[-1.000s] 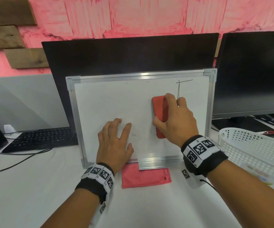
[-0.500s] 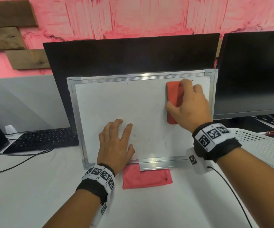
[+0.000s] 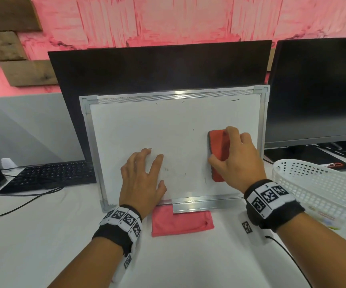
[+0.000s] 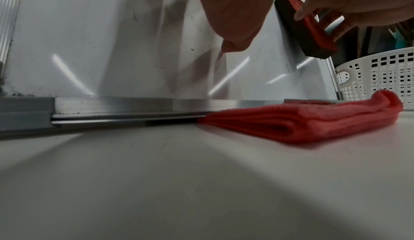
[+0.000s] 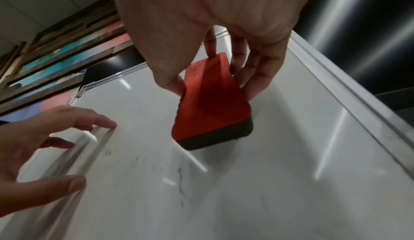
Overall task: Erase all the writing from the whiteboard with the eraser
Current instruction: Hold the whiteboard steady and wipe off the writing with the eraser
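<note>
A small whiteboard (image 3: 147,125) with an aluminium frame leans against a dark monitor. My right hand (image 3: 233,157) grips a red eraser (image 3: 218,150) with a dark felt face, pressed upright on the board's right half. In the right wrist view the thumb and fingers clamp the eraser (image 5: 212,102) by its sides. A short dark stroke (image 3: 235,99) sits near the top right corner, and faint smudges (image 3: 166,169) lie low in the middle. My left hand (image 3: 143,175) rests flat on the board's lower middle, fingers spread.
A folded pink cloth (image 3: 181,223) lies on the white table under the board's bottom rail. A white perforated basket (image 3: 321,192) stands to the right, a black keyboard (image 3: 51,175) to the left. A second monitor (image 3: 317,90) stands at the back right.
My right hand swept the eraser up to the top right corner over the line drawn there, then down to the board's right middle. Most of that line is gone. The left hand stayed put.
</note>
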